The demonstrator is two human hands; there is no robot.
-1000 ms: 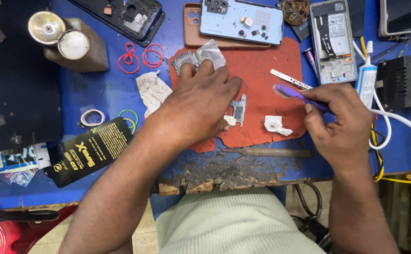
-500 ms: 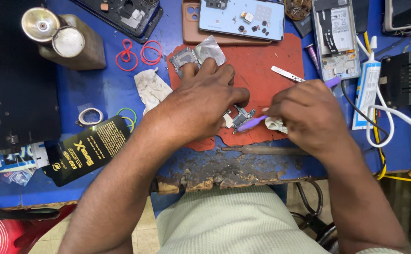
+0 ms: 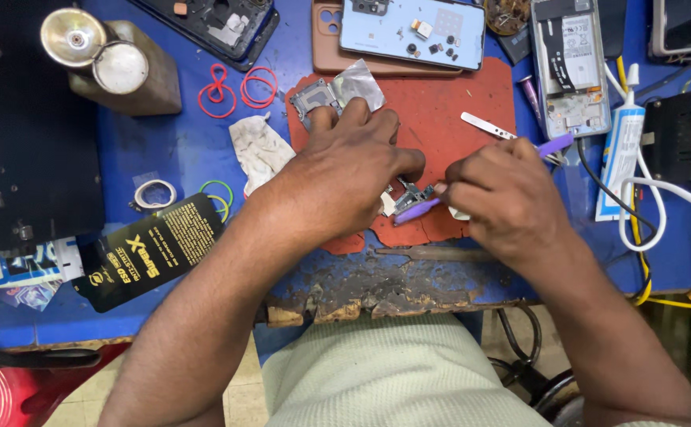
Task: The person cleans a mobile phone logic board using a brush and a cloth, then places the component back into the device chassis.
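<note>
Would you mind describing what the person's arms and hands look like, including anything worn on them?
Both hands, the left hand and the right hand, are bare: no gloves, rings, watch or wristband show. Both forearms are uncovered too, with no sleeve visible up to the frame edge.

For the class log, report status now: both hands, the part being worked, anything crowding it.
Left hand pins small metal part on red mat. Right hand grips purple tool, tip at part. Metal tweezers lie close behind.
</note>
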